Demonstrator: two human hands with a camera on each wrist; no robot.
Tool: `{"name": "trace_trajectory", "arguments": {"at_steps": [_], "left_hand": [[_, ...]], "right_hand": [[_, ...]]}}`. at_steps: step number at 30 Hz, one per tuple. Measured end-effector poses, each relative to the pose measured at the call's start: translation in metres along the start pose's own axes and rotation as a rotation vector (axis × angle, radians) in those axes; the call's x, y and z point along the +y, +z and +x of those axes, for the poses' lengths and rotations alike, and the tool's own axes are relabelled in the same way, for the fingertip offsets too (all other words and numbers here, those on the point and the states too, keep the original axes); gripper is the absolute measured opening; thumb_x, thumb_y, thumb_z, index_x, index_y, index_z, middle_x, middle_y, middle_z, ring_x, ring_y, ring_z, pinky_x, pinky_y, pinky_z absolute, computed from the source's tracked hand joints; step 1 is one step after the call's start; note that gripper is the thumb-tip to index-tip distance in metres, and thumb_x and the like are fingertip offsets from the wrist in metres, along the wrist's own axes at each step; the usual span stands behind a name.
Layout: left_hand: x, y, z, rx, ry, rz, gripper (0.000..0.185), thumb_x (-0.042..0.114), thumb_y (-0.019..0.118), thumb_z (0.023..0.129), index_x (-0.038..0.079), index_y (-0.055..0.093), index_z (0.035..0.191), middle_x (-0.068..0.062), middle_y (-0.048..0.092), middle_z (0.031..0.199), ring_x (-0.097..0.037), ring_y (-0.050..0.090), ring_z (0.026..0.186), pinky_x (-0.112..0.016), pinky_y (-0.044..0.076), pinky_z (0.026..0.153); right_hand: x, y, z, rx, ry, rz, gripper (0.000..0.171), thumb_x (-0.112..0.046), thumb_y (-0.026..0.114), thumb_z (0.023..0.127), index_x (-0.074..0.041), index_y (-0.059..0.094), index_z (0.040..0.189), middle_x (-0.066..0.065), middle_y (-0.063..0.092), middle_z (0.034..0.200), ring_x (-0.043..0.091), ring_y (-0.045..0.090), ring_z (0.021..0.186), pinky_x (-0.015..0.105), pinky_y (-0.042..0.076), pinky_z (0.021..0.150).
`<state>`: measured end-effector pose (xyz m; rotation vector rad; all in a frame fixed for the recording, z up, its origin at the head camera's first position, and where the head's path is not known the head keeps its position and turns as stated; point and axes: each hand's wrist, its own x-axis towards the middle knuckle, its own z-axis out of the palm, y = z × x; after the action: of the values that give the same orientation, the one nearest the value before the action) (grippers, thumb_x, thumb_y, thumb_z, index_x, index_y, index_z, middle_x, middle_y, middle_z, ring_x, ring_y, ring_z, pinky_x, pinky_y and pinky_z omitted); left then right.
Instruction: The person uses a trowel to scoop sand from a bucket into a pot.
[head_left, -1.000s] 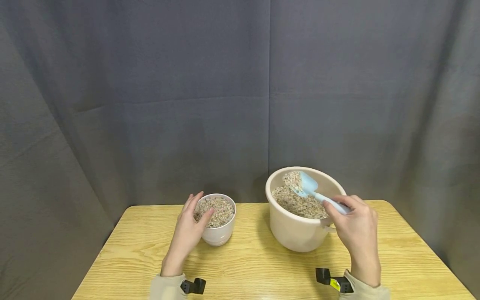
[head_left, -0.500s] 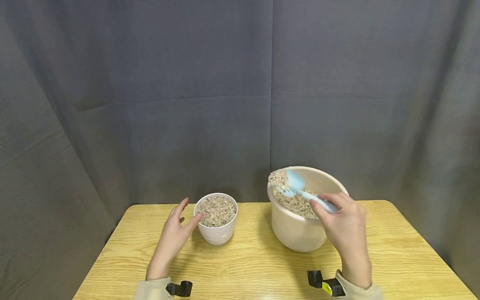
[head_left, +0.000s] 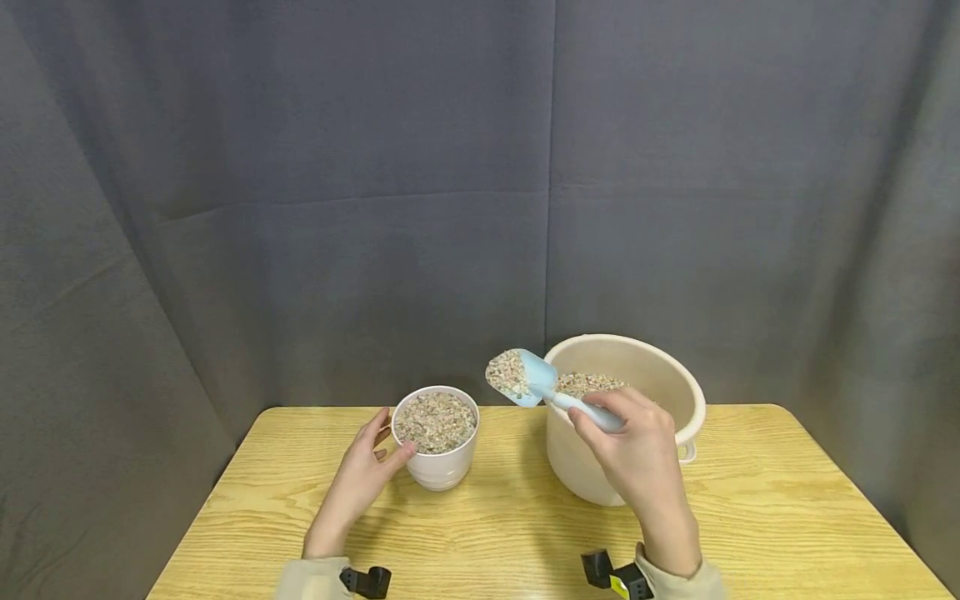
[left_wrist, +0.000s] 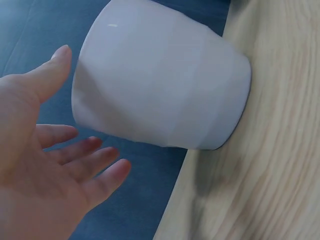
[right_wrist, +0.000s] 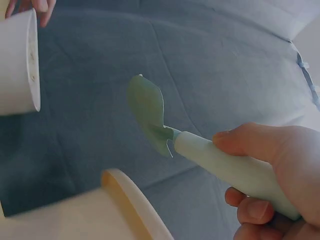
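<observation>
My right hand [head_left: 637, 442] grips the handle of a light blue trowel [right_wrist: 225, 165]. Pale, mixed-colour grit [head_left: 507, 372] is heaped on its blade, which hangs in the air just left of the big cream bucket [head_left: 577, 467]. More of the same grit [head_left: 588, 383] lies inside the bucket. On the left stands a small white pot [left_wrist: 160, 80], filled nearly to its rim with grit [head_left: 437, 423]. Beside it is my left hand [head_left: 360, 475], thumb and fingers spread at the pot's left side. A gap shows between that hand and the pot in the left wrist view.
Pot and bucket stand apart on a light wooden table [head_left: 480, 542], near its back edge. A dark grey curtain [head_left: 405, 208] hangs right behind. The bucket has a small handle [head_left: 687, 452] on its right side.
My right hand has carried the loaded trowel leftward from above the bucket to the space between bucket and pot. The left hand drew back from the pot, then came close to it again.
</observation>
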<state>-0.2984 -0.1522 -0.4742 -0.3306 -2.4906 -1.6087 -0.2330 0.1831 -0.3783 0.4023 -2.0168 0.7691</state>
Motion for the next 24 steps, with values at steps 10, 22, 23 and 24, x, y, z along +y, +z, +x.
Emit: {"name": "trace_trajectory", "arguments": {"at_steps": [10,22,23,24], "left_hand": [[-0.004,0.010,0.001,-0.006,-0.012,-0.036,0.086,0.023,0.076,0.087,-0.005,0.025,0.151,-0.030,0.030,0.148,-0.043,0.039,0.133,-0.045,0.045,0.104],[-0.007,0.014,0.003,-0.005,-0.020,-0.043,0.096,0.025,0.083,0.080,0.001,0.026,0.153,-0.026,0.028,0.150,-0.041,0.037,0.135,-0.044,0.045,0.103],[-0.006,0.014,0.003,-0.004,-0.019,-0.043,0.096,0.026,0.083,0.080,0.001,0.026,0.153,-0.026,0.029,0.150,-0.041,0.038,0.135,-0.044,0.045,0.103],[-0.006,0.014,0.003,-0.003,-0.019,-0.043,0.096,0.026,0.083,0.079,0.002,0.027,0.153,-0.026,0.029,0.150,-0.041,0.038,0.135,-0.044,0.045,0.103]], "right_hand": [[-0.014,0.041,-0.007,-0.089,-0.044,0.059,0.015,-0.010,0.086,0.071,-0.008,0.075,0.081,-0.002,0.064,0.075,0.011,0.055,0.063,0.027,0.045,0.054],[-0.012,0.078,-0.019,-0.160,-0.029,0.065,0.016,-0.010,0.086,0.071,-0.007,0.075,0.083,-0.003,0.062,0.074,0.011,0.055,0.063,0.027,0.049,0.056],[-0.011,0.080,-0.020,-0.163,-0.030,0.055,0.016,-0.011,0.086,0.071,-0.008,0.075,0.082,-0.003,0.061,0.074,0.011,0.055,0.063,0.027,0.049,0.056],[-0.011,0.082,-0.021,-0.164,-0.031,0.051,0.016,-0.011,0.087,0.071,-0.008,0.075,0.082,-0.004,0.061,0.074,0.011,0.055,0.063,0.027,0.049,0.055]]}}
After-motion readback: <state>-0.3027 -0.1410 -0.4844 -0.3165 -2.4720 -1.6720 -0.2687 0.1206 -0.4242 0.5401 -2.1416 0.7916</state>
